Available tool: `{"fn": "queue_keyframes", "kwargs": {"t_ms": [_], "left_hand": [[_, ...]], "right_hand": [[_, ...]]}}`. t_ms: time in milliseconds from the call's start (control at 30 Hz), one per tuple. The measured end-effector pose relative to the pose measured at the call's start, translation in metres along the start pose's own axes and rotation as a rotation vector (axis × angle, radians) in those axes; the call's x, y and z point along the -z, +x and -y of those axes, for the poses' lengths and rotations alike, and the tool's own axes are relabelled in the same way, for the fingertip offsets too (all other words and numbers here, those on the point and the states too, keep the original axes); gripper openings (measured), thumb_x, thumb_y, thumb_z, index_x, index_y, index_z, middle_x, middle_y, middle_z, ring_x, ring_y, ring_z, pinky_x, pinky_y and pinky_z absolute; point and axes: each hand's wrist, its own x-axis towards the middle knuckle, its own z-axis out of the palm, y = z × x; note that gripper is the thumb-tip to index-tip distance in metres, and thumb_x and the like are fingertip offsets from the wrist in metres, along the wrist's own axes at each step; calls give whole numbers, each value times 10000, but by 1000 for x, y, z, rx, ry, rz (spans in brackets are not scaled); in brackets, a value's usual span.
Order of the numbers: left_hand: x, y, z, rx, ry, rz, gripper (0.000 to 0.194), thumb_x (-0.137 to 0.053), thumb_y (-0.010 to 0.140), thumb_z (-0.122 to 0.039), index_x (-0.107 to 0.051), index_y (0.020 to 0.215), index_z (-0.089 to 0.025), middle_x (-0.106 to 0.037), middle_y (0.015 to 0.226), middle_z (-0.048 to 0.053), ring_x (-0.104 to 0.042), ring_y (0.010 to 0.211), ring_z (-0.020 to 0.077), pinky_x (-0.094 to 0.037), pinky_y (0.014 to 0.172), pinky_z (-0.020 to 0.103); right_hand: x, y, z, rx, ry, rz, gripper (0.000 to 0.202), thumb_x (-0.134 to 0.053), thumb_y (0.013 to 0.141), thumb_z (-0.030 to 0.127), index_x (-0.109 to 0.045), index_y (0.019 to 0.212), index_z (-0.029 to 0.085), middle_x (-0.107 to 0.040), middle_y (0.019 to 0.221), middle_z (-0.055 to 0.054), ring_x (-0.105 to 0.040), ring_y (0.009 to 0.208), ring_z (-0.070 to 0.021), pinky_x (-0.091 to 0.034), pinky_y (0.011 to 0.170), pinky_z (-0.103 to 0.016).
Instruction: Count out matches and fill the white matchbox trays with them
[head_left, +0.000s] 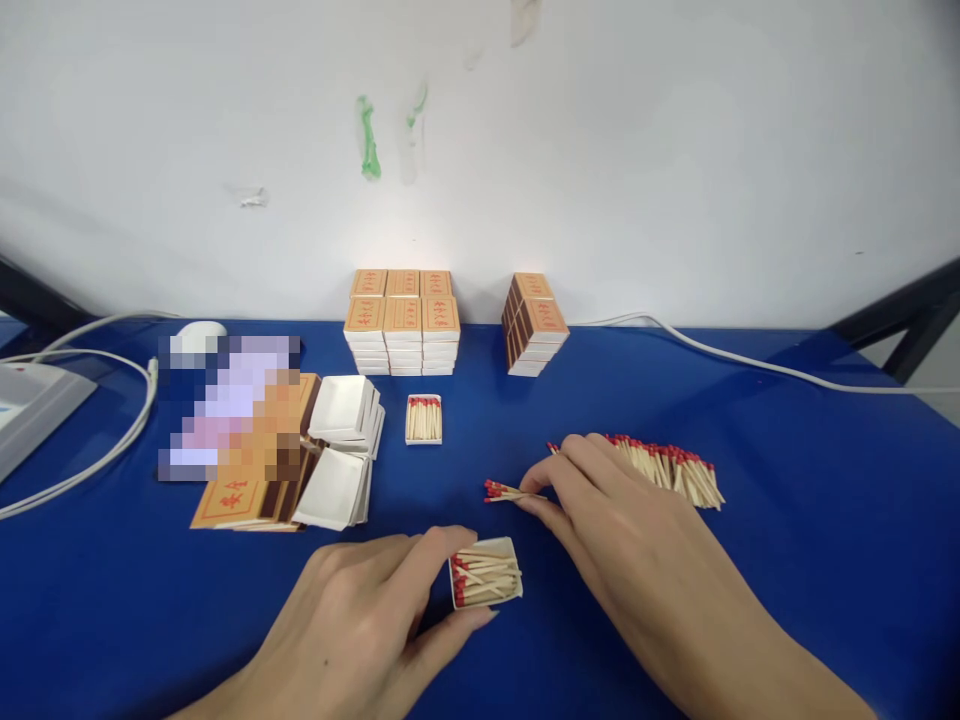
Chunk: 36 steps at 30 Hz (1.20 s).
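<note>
My left hand [367,610] grips a white matchbox tray [513,549] between thumb and fingers, at the front of the blue table. Red-tipped matches [484,577] lie in that tray, their heads mostly toward my left hand. My right hand [607,510] pinches a few matches [499,490] between thumb and forefinger, red heads pointing left, just above and right of the tray. A long pile of loose matches [686,472] lies beyond my right hand, which partly hides it. Another tray filled with matches [424,419] rests farther back, heads away from me.
Stacked empty trays [339,408] sit at the left beside flat orange matchbox sleeves [240,497] and a blurred-out object [240,390]. Closed matchboxes stand in a wide stack [403,325] and a narrower stack [536,325] by the wall. White cables [780,375] run along both sides.
</note>
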Motion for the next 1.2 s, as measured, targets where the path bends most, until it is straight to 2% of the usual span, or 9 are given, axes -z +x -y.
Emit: {"fn": "queue_keyframes", "kwargs": {"t_ms": [167,267,367,500,567,633,833,1000,1200], "left_hand": [[1,1,-1,-2,12,-17,260,-641,1111,-387,-598,1335,-262,-474,682,-97,-489,471,122,-448,502,258],[0,1,-1,11,36,-34,288,-662,1095,-405,-596,1338,-264,-437,665,-104,-468,457,127,-428,484,266],[0,1,-1,38,32,-22,293,-667,1091,-419,-597,1329,-263,-439,665,-105,-476,453,127,-423,473,269],[0,1,-1,36,31,-17,264,-672,1090,-399,-599,1303,-262,-440,664,-104,-467,451,126,-416,477,267],[0,1,-1,37,30,-21,263,-670,1091,-400,-597,1304,-263,-442,662,-102,-464,450,126,-413,482,265],[0,0,0,41,27,-17,265,-674,1090,-402,-597,1304,-265,-444,662,-101,-465,451,124,-413,484,261],[-2,0,1,34,11,-30,266,-673,1093,-385,-599,1316,-261,-440,664,-105,-460,449,115,-434,492,254],[-2,0,0,36,7,-46,305,-697,1079,-400,-598,1332,-262,-452,683,-102,-490,472,116,-453,504,257],[2,2,-4,62,22,-94,263,-724,1056,-384,-624,1252,-240,-637,966,-5,-668,656,139,-501,491,265]], "right_hand": [[9,1,1,49,123,-57,194,-510,1142,195,-700,1115,226,-660,1024,-47,-622,905,-203,-545,781,-367],[13,-1,4,141,178,23,217,-518,1106,112,-691,1110,244,-663,1046,-32,-633,939,-191,-553,795,-332],[14,-2,9,236,106,101,293,-479,1026,5,-671,1010,225,-654,992,-45,-629,882,-213,-572,830,-376],[14,-1,11,316,-67,68,326,-493,882,-59,-679,966,195,-653,912,-66,-618,811,-256,-559,731,-423],[14,0,12,323,-88,60,322,-512,850,-53,-683,962,196,-662,919,-71,-614,815,-263,-559,739,-435],[13,0,13,319,-82,73,295,-538,861,-34,-681,957,206,-665,929,-68,-610,829,-263,-556,741,-432],[11,2,19,285,54,99,207,-617,1014,71,-687,922,242,-666,920,-33,-610,868,-221,-545,759,-362],[13,5,15,180,236,66,145,-631,1077,155,-694,971,231,-641,918,-13,-636,858,-194,-545,790,-346],[12,3,11,81,354,94,148,-615,1097,178,-683,974,223,-630,962,-10,-628,823,-164,-512,753,-330]]}}
